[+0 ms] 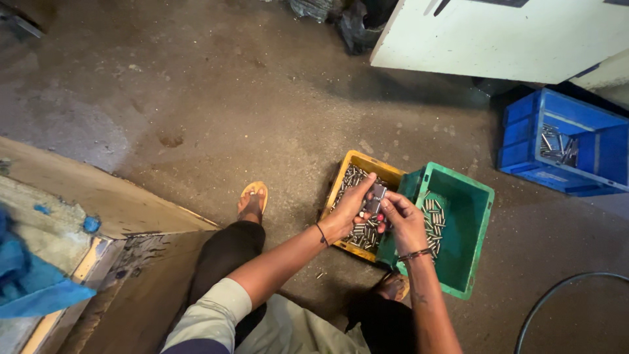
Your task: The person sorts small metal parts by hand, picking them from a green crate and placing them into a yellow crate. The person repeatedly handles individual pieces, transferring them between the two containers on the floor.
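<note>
Holding a small grey metal block [374,198] betw. both hands, we've got it right over the yellow crate [345,172]. Left hand [351,208] is clamped round the block's left side, fingers curled; right hand [404,221] pinches its right edge w/ fingertips. Yellow crate holds lots of short metal pins [354,176]. Green crate [469,223] sits touching the yellow crate's right side, w/ more pins inside. Blue crate [593,152] lies well apart, further right & back from the yellow crate.

Left hand [350,208] and right hand [405,219] — fingertips together, forearms outstretched
</note>
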